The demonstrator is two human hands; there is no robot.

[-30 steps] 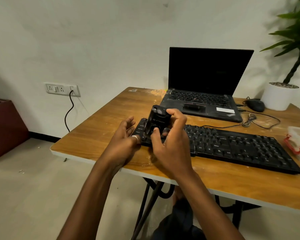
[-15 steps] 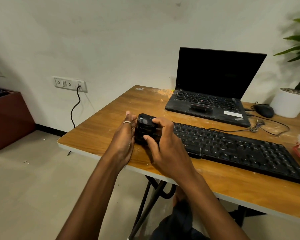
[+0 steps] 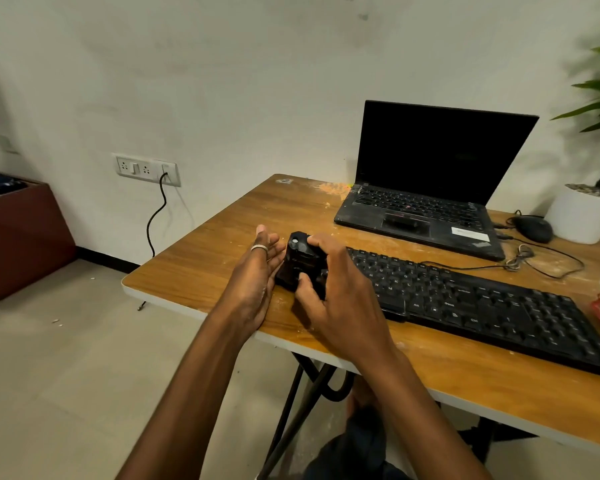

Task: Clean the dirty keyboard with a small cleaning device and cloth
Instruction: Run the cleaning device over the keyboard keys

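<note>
Right hand (image 3: pixel 340 299): nearest; its fingers (image 3: pixel 317 241) curl round the cleaning device (image 3: pixel 300 261), forefinger over the top, thumb on the near face.
Left hand (image 3: pixel 253 285): fingers straight and together, laid flat against the device's left side.
Device place: on the left end of the keyboard (image 3: pixel 482 306), near the bench's (image 3: pixel 222 244) left edge.
Handling: it looks like light, stiff plastic with a smooth shell that could slip. One hand wrapped round the middle of its body should do, with light pressure since the keys give.
Keyboard: long, flat and probably light enough to slide under a push, so bracing its left end makes sense.
Farther: an open laptop (image 3: pixel 423 209) with a dark screen, and a mouse (image 3: pixel 532 228) to its right.
Change: a second ago the device was tipped up above the keys and the left hand was a little apart. Now it sits lower on the keys with the left hand against it.
</note>
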